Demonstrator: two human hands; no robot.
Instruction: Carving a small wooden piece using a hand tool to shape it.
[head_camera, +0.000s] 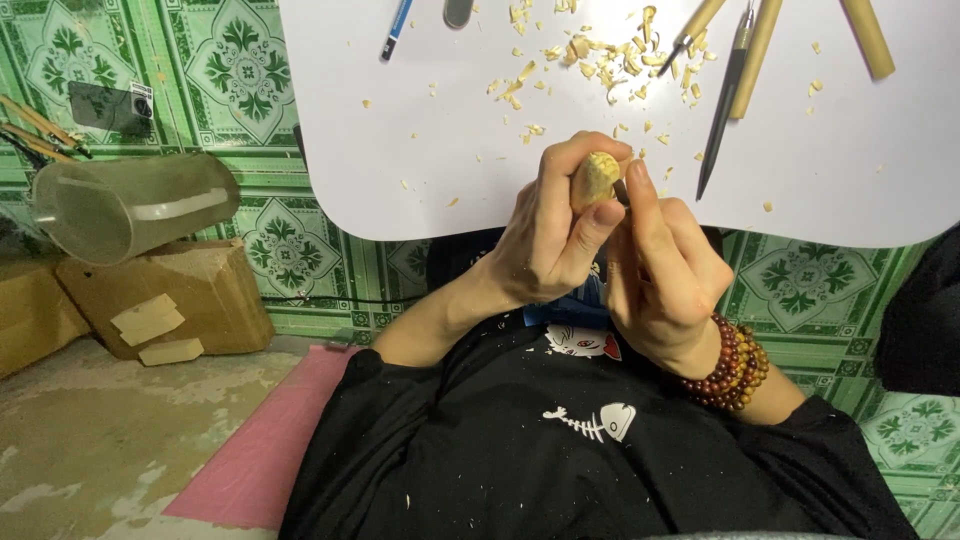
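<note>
From the head camera I see my left hand (555, 235) wrapped around a small pale wooden piece (594, 180), fingers curled over its far side and thumb pressed on its near face. It is held up in front of my chest, just at the near edge of the white bench (420, 120). My right hand (665, 275) sits right beside it, touching it, with the index finger stretched up along the piece; a thin dark tool shaft (622, 192) shows between finger and wood, so this hand is clenched on that tool, though I cannot see its tip. A band of reddish-brown beads (735, 365) rings my right wrist.

On the bench, far from me, pale wood shavings (600, 55) lie scattered. To their right rest several carving tools with bamboo-coloured handles (755, 55), and a blue pencil (397, 28) lies further left. Off to the left, a clear plastic jug (130, 205) lies tipped on a cardboard box (175, 295).
</note>
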